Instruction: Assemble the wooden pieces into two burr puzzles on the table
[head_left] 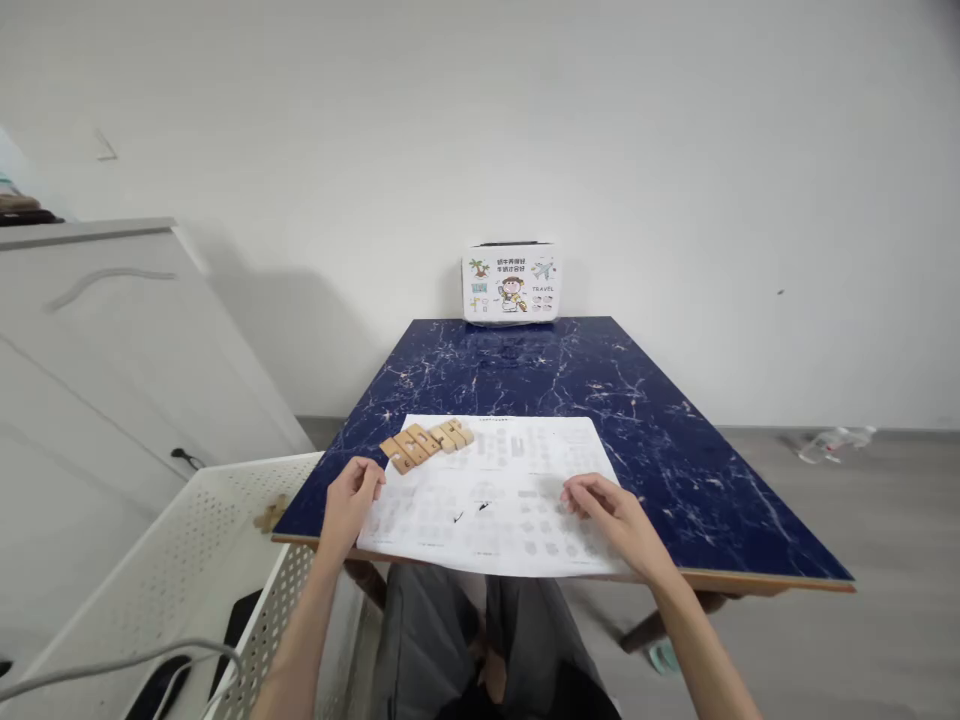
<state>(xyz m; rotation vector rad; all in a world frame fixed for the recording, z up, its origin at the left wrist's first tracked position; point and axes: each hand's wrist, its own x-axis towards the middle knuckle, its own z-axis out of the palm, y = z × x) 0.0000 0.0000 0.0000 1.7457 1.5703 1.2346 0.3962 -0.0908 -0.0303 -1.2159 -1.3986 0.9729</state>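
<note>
A large white printed sheet of paper (450,490) lies at the near edge of the dark blue table, its lower edge hanging slightly over. On its upper left sit several wooden puzzle pieces (420,446), flat and notched, in a slanting row. My left hand (354,497) rests by the sheet's left edge, just below the pieces, with its fingers curled in. Over the right part of the sheet lies my right hand (604,508), fingers loosely bent together. Nothing shows in either hand. Two small black marks or bits (471,513) show near the sheet's middle.
The blue marble-patterned table (517,370) reaches to the wall. A white printed case (511,284) stands at its far edge. On the left are a white perforated basket (217,520) with a wooden piece (270,513) and a grey cable (127,660). A clear plastic bottle (836,443) lies right.
</note>
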